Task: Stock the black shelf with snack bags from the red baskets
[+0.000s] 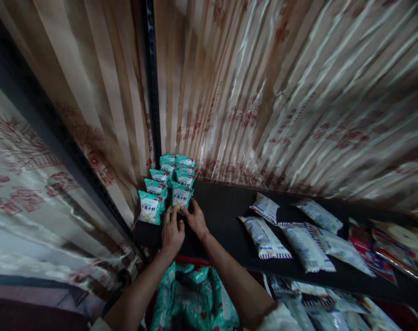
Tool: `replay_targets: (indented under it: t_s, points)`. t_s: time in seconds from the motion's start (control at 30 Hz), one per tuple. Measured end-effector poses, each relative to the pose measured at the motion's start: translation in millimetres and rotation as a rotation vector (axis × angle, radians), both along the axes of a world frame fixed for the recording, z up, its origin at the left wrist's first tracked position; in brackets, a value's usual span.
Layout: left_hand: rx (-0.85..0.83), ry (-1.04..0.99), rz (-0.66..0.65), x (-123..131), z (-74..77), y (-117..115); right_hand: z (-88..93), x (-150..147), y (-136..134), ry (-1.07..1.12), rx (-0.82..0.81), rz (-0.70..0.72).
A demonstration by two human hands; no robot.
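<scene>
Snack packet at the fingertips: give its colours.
Snack packet: teal and white, best seen in the head view.

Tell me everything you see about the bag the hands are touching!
The bag looks like teal-and-white plastic, sealed, with dark lettering and a yellowish picture. It stands roughly upright on the black shelf, frontmost in the right-hand row. The left hand and right hand touch its lower part.

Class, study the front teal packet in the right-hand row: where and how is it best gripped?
Probably by the lower side edges of the front teal packet, coming from the front. It stands upright, printed face forward; other teal packets stand close behind, while the left hand and right hand reach its lower part from the front.
</scene>
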State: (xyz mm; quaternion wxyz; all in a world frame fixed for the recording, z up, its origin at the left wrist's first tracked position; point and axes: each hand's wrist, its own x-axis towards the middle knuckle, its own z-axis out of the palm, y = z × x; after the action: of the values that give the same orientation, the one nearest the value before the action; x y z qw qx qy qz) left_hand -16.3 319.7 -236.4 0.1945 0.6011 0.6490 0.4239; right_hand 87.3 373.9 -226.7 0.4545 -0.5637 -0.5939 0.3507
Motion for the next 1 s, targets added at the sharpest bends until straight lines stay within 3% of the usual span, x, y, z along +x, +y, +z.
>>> replay_targets:
  t_s: [0.17, 0.33, 0.43, 0.53, 0.67, 0.83, 0.93, 1.0]
  points:
    - [0.055, -0.042, -0.008, -5.4, 16.7, -21.2, 21.5, 2.3, -34.1, 0.094, 0.026, -0.125]
    - [0.048, -0.092, -0.104, -7.7, 29.4, -83.6, 31.6, 19.3, -111.6, 0.055, 0.087, -0.009]
    - [-0.147, -0.069, -0.212, -1.0, 15.6, -126.5, 13.9, 34.3, -162.4, -0.125, 0.019, 0.164]
    - [-0.488, 0.019, -0.29, 8.3, -10.3, -158.2, -17.9, 46.8, -200.0, -0.351, -0.148, 0.367]
    - [-0.685, 0.062, -0.274, 14.2, -34.9, -179.5, -60.1, 52.1, -224.7, -0.666, -0.321, 0.404]
    - [-0.635, 0.05, -0.217, 10.8, -30.3, -184.3, -87.4, 48.5, -234.1, -0.775, -0.397, 0.412]
    - [-0.558, 0.021, -0.181, 4.2, -18.6, -178.9, -84.0, 50.9, -235.4, -0.661, -0.333, 0.401]
    - [-0.445, -0.05, -0.116, -3.4, -10.0, -174.0, -72.4, 55.4, -235.4, -0.545, -0.302, 0.378]
